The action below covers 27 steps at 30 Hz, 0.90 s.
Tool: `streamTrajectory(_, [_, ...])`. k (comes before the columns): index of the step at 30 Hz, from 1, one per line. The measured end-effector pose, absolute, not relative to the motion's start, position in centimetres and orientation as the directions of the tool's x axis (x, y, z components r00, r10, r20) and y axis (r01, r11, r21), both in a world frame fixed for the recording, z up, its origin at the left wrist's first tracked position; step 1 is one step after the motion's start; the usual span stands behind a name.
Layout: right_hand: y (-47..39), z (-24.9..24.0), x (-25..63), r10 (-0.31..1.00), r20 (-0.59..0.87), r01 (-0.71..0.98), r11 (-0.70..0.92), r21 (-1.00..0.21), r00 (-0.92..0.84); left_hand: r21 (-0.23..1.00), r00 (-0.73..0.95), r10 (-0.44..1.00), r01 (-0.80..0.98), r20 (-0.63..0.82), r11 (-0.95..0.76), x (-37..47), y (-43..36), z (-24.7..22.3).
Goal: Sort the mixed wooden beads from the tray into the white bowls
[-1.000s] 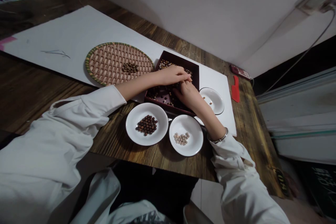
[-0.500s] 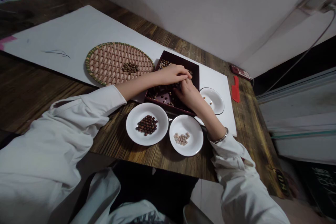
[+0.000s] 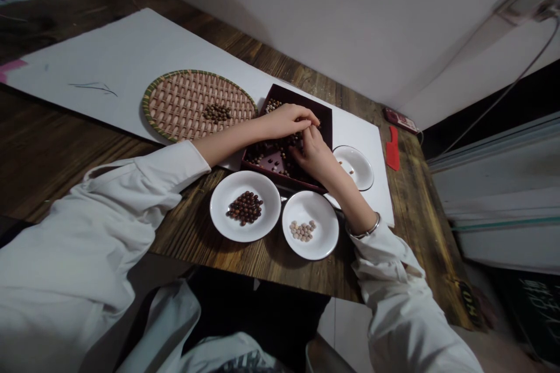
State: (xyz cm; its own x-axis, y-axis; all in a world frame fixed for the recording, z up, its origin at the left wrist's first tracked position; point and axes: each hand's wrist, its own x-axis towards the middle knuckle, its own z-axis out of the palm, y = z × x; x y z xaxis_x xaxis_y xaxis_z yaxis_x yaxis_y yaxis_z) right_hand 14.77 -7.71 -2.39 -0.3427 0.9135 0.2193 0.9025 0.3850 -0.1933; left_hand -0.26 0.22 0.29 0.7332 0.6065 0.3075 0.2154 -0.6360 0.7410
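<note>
A dark red box (image 3: 324,122) holds many brown and pale beads. Over its middle, my left hand (image 3: 292,120) reaches in from the left, fingers curved and tips out of clear sight. My right hand (image 3: 314,152) is against it, fingertips touching or close to the left fingers; whatever the fingers hold is too small to make out. Left of the box, a round woven tray (image 3: 175,99) carries greenish-brown beads. In front are a white plate (image 3: 221,224) with dark brown beads and a white plate (image 3: 326,239) with pale beads. Another white plate (image 3: 363,169) has a few beads.
A white board (image 3: 122,52) lies under the tray and box on the wooden table (image 3: 420,221). At the right are a red comb (image 3: 392,151) and a dark red device (image 3: 400,120) with a cable. A wall rises behind the table.
My left hand has shifted very slightly, and its fingers are a little farther from my right hand's knuckles. Plates, tray and box have stayed in place.
</note>
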Motion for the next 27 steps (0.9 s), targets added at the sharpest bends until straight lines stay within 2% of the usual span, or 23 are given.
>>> streamTrajectory(15, [-6.9,-3.5,15.5,0.882,0.331,0.873,0.424,-0.243,-0.336,0.856,0.646,0.676,0.064,0.356,-0.512,0.1,0.7,-0.3])
streamTrajectory(21, [-6.5,-4.2,15.9,0.846,0.392,0.843,0.476,-0.25,-0.362,0.889,0.582,0.742,0.071,0.332,-0.453,0.1,0.4,-0.1])
streamTrajectory(27, [-6.7,-3.9,15.8,0.82,0.414,0.807,0.525,-0.269,-0.396,0.963,0.471,0.849,-0.009,0.241,-0.268,0.3,1.2,-0.1])
